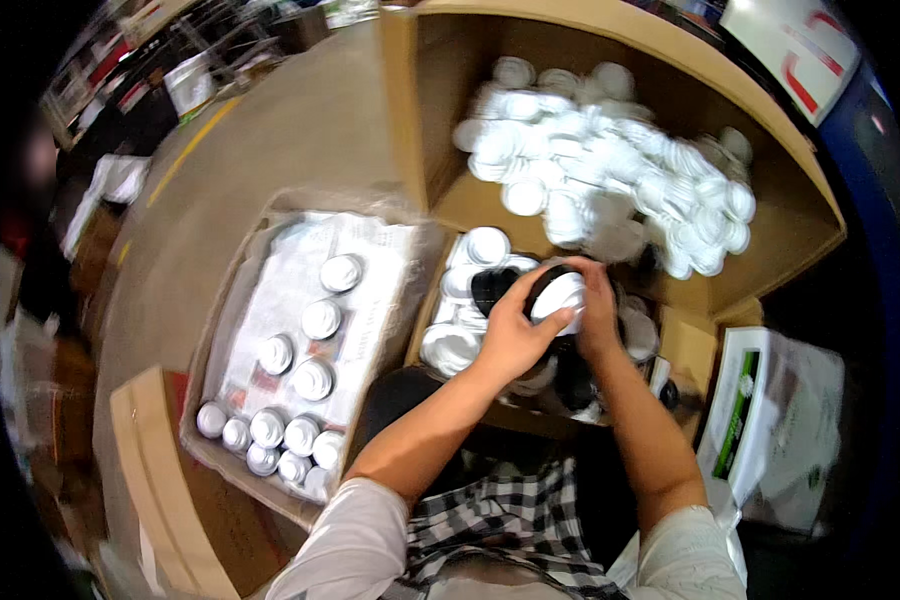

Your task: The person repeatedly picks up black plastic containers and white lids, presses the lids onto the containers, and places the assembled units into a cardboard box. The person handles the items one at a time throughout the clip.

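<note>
Both hands meet over a small box of lids. Left hand [510,335] cups a round black jar [555,300] from the side; right hand [598,305] closes on its far edge, fingers curled over the rim. The jar's white, smooth top faces up toward the camera, so its axis runs roughly vertical. Under it, the small cardboard box [685,345] holds white and black lids. Beyond, a large cardboard box [770,215] is heaped with white lids [610,160]. To the left, a shallow tray [235,290] holds silver-topped cans [300,385].
</note>
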### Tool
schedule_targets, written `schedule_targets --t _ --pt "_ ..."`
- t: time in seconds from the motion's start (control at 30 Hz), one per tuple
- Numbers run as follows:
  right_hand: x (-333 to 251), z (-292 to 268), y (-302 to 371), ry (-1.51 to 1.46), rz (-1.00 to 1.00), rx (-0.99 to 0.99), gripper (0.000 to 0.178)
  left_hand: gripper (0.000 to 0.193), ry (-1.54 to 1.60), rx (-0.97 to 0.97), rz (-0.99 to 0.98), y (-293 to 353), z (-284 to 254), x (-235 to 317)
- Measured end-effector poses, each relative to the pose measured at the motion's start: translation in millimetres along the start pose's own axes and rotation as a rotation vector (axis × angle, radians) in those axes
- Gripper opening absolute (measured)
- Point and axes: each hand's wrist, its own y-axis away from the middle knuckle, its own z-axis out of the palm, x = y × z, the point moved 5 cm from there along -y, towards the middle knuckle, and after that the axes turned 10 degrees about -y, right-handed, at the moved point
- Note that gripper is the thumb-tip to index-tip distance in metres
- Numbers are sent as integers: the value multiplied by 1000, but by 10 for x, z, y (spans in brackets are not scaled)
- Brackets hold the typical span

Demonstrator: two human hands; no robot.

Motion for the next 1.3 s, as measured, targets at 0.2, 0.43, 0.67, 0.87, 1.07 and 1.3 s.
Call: schedule_targets --t 0.2,0.43,0.67,0.87,1.07,1.3 --pt "-177 -371 47 -133 340 226 64 48 200 556 -144 269 -1732 -491" --pt "-228 -255 60 -41 293 161 55 39 624 567 -724 1637 -2680 -2503" --pt "-244 -233 -24 152 204 23 37 40 -562 737 -682 1587 -3160 -2999" --pt "-154 -228 38 322 152 -60 22 32 -1390 548 -262 631 -2580 -1793" --pt "-263 149 159 505 45 -288 26 32 -738 -445 71 -102 -1035 -1139" --pt "-224 -9 140 629 14 -327 25 38 -1114 -710 -2 -95 -715 -1160"
